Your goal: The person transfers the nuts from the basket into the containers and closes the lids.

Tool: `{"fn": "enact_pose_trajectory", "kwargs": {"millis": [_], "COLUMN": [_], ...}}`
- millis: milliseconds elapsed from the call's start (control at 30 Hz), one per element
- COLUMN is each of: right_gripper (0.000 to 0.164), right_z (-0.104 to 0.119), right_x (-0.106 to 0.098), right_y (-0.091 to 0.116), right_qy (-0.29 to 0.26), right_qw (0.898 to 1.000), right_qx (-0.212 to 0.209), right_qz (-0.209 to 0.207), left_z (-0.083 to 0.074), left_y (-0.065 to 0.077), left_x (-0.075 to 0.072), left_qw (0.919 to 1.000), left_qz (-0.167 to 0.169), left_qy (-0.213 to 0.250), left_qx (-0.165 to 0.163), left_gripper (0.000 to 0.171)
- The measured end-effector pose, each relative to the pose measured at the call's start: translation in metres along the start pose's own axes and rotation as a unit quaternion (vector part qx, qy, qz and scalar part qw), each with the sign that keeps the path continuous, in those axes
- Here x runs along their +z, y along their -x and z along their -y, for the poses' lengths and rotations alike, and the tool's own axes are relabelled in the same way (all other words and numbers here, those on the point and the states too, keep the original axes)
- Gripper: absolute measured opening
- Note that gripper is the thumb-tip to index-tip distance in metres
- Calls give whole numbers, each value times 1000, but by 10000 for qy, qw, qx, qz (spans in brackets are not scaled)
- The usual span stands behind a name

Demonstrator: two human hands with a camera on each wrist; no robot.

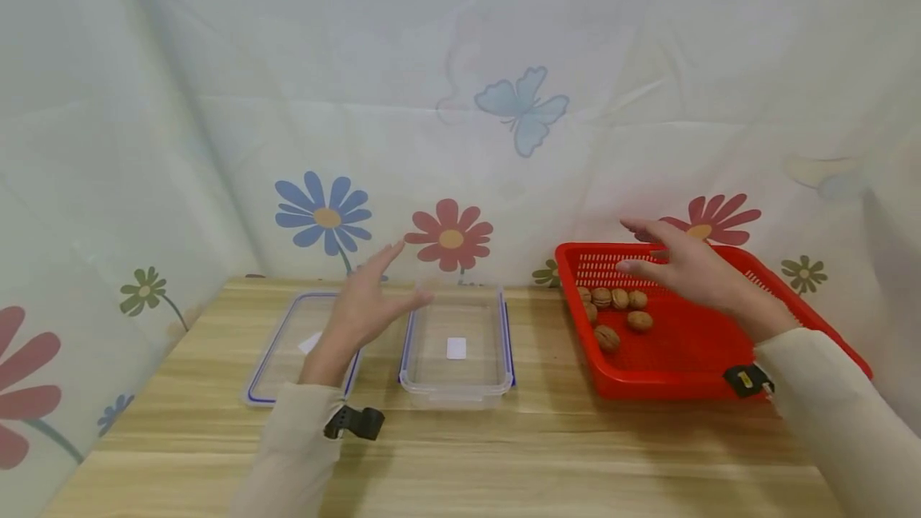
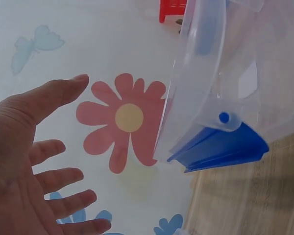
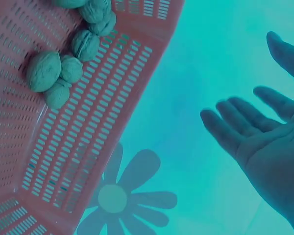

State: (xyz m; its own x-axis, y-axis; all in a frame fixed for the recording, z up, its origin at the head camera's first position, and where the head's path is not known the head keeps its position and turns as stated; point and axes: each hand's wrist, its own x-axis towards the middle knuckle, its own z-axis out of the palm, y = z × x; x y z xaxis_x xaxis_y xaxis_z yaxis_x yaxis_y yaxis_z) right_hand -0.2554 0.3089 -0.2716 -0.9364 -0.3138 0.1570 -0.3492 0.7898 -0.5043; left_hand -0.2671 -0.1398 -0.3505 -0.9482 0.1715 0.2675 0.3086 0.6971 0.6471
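Walnuts (image 1: 619, 299) sit below and to the left of the right grip (image 1: 694, 266), gathered mostly along the near-left side of a red plastic basket (image 1: 669, 387) with slotted walls. We see that right grip released, fingers extended and thumb spread apart, raised over the basket; the right wrist view shows a gap between the two.

Across the scene, we find the left grip (image 1: 367, 302) released as well, its thumb held away from its slightly bent fingers. Just to its right and lower stands a clear container (image 1: 455, 382), uncovered, with blue side clips and a white label; the left wrist view shows hand and container apart. Below and to the left of the left grip, a clear lid (image 1: 277, 358) edged in blue lies flat, partly hidden by the forearm.

Beneath both grips, we note a wood-grain surface (image 1: 547, 454). Behind them hangs a pale cloth (image 1: 345, 46) printed with flowers and butterflies. Black straps (image 1: 354, 422) circle both wrists, over light sleeves (image 1: 838, 406).
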Motion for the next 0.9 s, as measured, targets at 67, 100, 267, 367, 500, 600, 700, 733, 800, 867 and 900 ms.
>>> {"fn": "enact_pose_trajectory", "kwargs": {"millis": [67, 100, 267, 367, 500, 600, 700, 733, 800, 867, 900], "right_gripper": [77, 75, 70, 66, 60, 55, 53, 52, 52, 52, 52], "right_z": [-3, -5, -14, -21, -31, -40, -50, -53, -59, -65, -68], "right_x": [-4, -6, -13, -14, -14, -12, -10, -10, -9, -8, -7], "right_y": [-2, -3, -10, -15, -21, -26, -29, -30, -31, -31, -32], "right_qy": [-23, -44, -135, -177, -211, -247, -332, -353, -395, -442, -462], "right_qw": [10000, 9999, 9995, 9990, 9983, 9973, 9958, 9953, 9943, 9930, 9925], "right_qx": [-38, -80, -109, -67, 74, 221, 336, 343, 371, 398, 422], "right_qz": [30, 60, 273, 401, 542, 651, 788, 832, 919, 1017, 1054], "left_z": [2, 3, 5, 7, 10, 13, 16, 16, 18, 18, 19], "left_y": [0, 0, 1, 1, 1, 1, 0, -1, -2, -2, -2], "left_x": [2, 2, 4, 7, 10, 13, 15, 16, 17, 18, 18], "left_qw": [9999, 9997, 9983, 9967, 9951, 9941, 9932, 9931, 9923, 9908, 9895], "left_qz": [7, 13, 3, 4, -15, -10, -20, -31, -71, -79, -74], "left_qy": [144, 213, 558, 765, 936, 1014, 1091, 1105, 1172, 1283, 1364], "left_qx": [-39, -68, -190, -257, -327, -394, -414, -395, -389, -424, -475], "left_gripper": [94, 94, 93, 92, 89, 87, 83, 82, 79, 76, 75]}}
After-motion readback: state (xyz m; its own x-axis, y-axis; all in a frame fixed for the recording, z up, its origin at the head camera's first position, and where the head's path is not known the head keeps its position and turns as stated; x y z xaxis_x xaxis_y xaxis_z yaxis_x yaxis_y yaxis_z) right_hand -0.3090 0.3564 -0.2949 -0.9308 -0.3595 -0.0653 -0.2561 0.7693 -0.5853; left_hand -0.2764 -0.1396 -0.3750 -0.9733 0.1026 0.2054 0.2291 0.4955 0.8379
